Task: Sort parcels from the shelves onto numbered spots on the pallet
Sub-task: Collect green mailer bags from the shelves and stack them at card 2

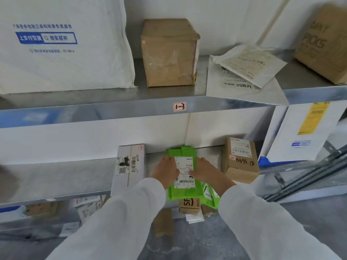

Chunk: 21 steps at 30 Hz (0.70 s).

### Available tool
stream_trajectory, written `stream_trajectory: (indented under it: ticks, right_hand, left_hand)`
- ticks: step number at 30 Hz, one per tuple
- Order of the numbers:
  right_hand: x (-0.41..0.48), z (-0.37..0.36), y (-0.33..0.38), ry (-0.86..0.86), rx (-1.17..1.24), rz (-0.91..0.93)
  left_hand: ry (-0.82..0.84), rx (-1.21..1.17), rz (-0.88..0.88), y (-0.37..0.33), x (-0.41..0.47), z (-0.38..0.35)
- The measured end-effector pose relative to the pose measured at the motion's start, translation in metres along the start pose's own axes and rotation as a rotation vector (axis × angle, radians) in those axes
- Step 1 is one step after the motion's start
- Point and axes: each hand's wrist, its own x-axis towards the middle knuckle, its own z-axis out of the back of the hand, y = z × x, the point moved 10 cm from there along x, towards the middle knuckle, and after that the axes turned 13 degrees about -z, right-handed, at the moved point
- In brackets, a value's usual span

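The left arm (116,218) and right arm (259,218) reach forward. The left hand (165,171) grips the green parcel (185,152) at its left edge. The right hand (203,170) grips its right edge, thumb on top.

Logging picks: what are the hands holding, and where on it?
The left hand and right hand grip the green parcel by its opposite long edges, either side of its label.
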Motion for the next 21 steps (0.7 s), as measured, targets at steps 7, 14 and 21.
stream_trajectory:
  ticks: [7, 14, 21]
  right_hand:
    - [0.000, -0.008, 0.013, 0.031, 0.140, 0.058]
    - [0.002, -0.019, 0.010, 0.086, 0.382, -0.011]
    - [-0.004, -0.016, 0.005, 0.048, 0.601, -0.078]
  left_hand:
    - [-0.004, -0.271, 0.309, 0.020, -0.008, -0.036]
    - [-0.139, -0.292, 0.453, 0.036, -0.005, -0.028]
    - [-0.311, -0.403, 0.468, 0.036, -0.031, -0.005]
